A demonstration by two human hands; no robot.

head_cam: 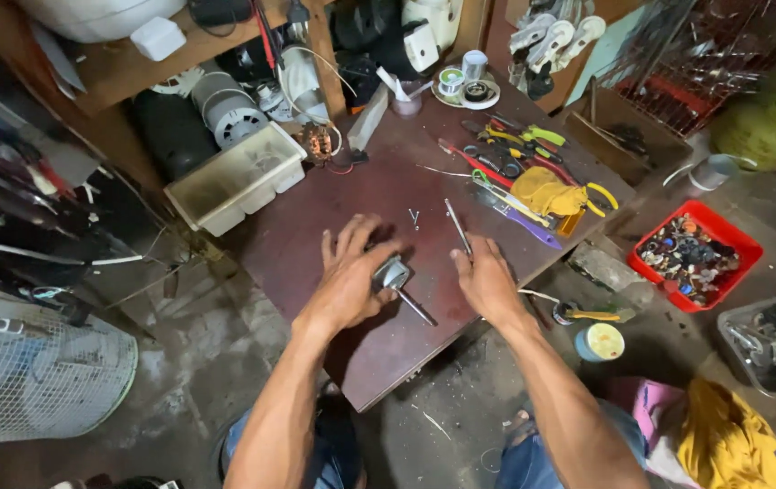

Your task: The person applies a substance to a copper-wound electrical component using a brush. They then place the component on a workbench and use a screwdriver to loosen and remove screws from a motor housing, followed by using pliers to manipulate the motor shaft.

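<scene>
My left hand (350, 272) rests on the dark red table (315, 235) and holds a small grey metal part with a shaft (399, 279) sticking out toward me. A thin metal rod-like tool (457, 225) is held in my right hand (486, 281), pointing away from me. Two small screws (414, 216) lie on the table just beyond my hands.
Pliers, screwdrivers and a yellow cloth (542, 190) lie at the table's far right. A white plastic tray (236, 177) overhangs the left edge. A red bin of small parts (694, 255), a clear tub (773, 340) and a tin (599, 341) sit on the floor right; a fan guard (30, 371) left.
</scene>
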